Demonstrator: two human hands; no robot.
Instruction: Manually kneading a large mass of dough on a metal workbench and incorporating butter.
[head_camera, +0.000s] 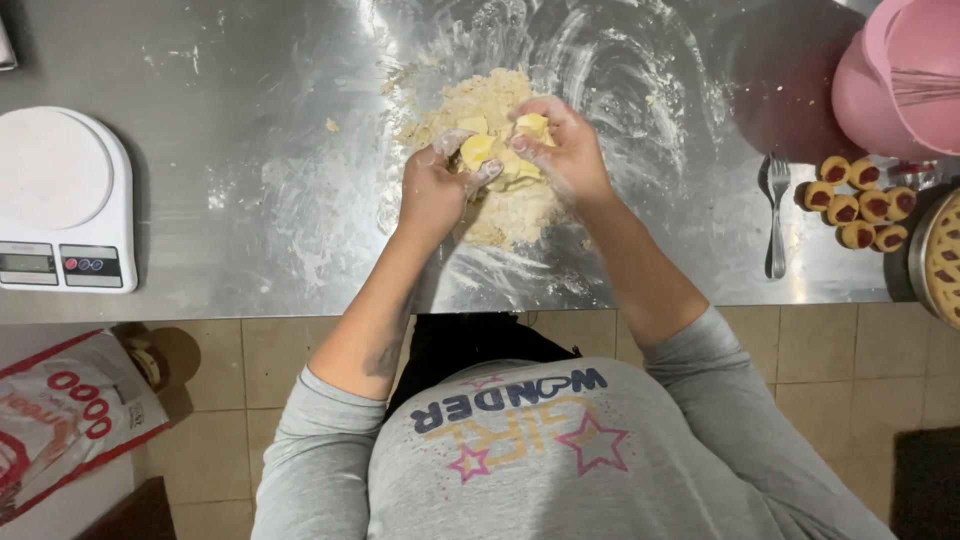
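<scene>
Yellow dough (497, 160) pinched between left hand (432, 190) and right hand (565, 150) (both grips closed on it).

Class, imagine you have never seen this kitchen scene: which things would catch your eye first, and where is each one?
First, at the centre, the left hand and right hand press into a crumbly yellow dough on the floury steel table. Next, the white kitchen scale at the left edge. Lastly, the pink bowl at the top right, with small jam-topped pastries and a fork below it.
</scene>
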